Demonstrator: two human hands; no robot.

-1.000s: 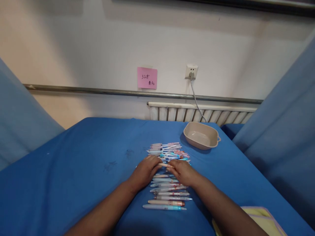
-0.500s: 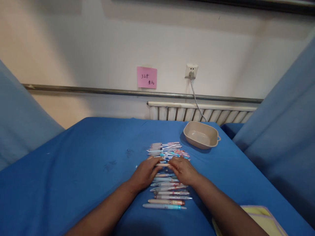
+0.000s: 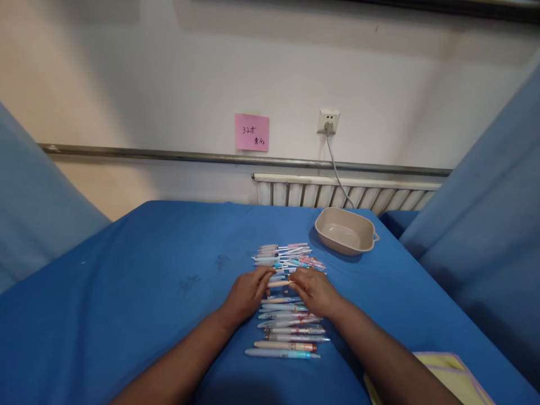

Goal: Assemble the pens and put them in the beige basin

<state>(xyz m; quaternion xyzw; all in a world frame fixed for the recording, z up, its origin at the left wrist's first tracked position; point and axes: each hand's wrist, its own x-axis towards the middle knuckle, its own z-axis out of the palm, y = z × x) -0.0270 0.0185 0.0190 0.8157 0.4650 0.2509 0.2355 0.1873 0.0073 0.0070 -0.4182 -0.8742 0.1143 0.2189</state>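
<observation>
A cream-coloured pen [image 3: 278, 284] spans the gap between my two hands, above a column of pens lying crosswise on the blue cloth. My right hand [image 3: 314, 291] is closed, its thumb and fingers pinching the pen's right end. At the left end, my left hand [image 3: 248, 291] has its fingers bent round the tip. Farther off, several pens with white, pink and blue barrels [image 3: 282, 256] lie close together. Nearer to me are more pens, among them a cream and brown pen [image 3: 284, 346] and a pale blue pen [image 3: 282, 354]. My hands cover some of the middle pens.
A beige plastic basin [image 3: 346, 230] stands at the back right of the blue cloth [image 3: 139, 270]. A yellow cloth [image 3: 447, 371] lies beside my right forearm. Behind are a radiator [image 3: 320, 194], a plugged socket with a cord, and a pink note [image 3: 252, 132]. Blue curtains hang at both sides.
My left hand's fingers have shifted slightly, and a little more of the cream pen's left end shows. My right hand keeps nearly the same place.
</observation>
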